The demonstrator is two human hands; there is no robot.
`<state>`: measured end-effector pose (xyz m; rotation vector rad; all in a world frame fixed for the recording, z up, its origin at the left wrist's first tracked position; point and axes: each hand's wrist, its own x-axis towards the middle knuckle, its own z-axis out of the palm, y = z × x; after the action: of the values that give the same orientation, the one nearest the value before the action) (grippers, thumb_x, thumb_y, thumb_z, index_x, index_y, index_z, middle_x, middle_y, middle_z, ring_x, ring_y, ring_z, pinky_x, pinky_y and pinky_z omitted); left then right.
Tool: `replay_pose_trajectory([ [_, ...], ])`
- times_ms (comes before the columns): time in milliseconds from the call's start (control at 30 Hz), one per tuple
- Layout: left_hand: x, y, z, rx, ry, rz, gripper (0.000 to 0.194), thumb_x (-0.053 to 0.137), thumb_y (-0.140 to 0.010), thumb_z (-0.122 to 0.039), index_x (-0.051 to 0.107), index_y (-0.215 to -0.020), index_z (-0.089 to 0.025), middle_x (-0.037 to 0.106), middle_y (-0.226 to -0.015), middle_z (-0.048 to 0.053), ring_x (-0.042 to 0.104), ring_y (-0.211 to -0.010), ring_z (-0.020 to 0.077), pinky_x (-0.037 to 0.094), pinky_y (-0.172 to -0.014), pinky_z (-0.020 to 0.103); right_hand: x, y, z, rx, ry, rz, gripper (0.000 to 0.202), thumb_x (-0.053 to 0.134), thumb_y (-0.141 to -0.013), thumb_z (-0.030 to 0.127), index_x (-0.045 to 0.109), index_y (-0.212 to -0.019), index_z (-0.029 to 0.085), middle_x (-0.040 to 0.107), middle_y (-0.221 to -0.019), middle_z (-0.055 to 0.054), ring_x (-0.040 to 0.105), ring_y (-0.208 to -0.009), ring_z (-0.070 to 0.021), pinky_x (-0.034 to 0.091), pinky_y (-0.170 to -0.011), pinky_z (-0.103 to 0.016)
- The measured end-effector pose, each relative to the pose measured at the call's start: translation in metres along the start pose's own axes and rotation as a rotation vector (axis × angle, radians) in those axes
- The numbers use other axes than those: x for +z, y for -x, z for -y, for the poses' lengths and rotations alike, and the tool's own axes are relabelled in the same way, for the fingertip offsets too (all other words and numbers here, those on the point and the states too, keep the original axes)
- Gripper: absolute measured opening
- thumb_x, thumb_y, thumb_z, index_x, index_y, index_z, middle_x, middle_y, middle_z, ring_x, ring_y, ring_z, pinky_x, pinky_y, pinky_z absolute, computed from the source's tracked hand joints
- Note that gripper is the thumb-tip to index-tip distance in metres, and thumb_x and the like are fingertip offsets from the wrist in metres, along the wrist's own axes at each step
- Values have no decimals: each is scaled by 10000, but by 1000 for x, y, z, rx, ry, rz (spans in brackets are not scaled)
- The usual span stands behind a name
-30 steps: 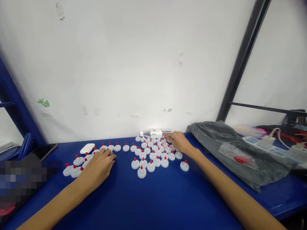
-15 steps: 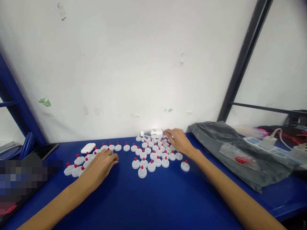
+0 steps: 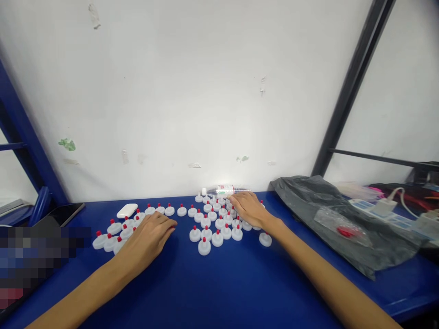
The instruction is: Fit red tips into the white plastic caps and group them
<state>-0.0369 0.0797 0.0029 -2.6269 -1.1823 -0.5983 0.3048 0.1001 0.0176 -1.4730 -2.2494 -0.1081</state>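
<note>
Several round white caps with red tips stand in a cluster on the blue table. My right hand lies over the back right of this cluster, fingertips among the caps near the clear bottle; what it holds, if anything, is hidden. A second group of caps stands at the left. My left hand rests beside that group, its fingers bent together and pointing right; a small red spot shows at the fingertips, too small to name.
A clear bottle lies against the wall. A white case sits at the back left, near a dark phone. On the right are a grey plastic bag, a small clear bag with red pieces and a power strip.
My right hand has moved slightly left and down over the caps, covering more of them. My left hand has shifted a little to the right.
</note>
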Motion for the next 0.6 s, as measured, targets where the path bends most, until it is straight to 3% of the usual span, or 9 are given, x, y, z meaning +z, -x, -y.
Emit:
replay_pose_trajectory([
  [300, -2, 1, -6, 16, -9, 18, 305, 422, -989, -233, 723, -1004, -181, 711, -964, 96, 614, -928, 269, 472, -853, 437, 8, -1, -9, 59, -67, 110, 648, 103, -1038, 537, 644, -1208, 221, 665, -1256, -90, 482, -1294, -322, 226, -1109, -573],
  [600, 2, 1, -5, 28, 17, 0, 326, 417, -987, -276, 728, -1018, -183, 716, -985, 96, 629, -938, 276, 479, -845, 443, 8, -6, -11, 59, -72, 99, 663, 104, -1036, 537, 677, -1084, 207, 705, -1109, -101, 580, -1141, -303, 349, -1025, -505],
])
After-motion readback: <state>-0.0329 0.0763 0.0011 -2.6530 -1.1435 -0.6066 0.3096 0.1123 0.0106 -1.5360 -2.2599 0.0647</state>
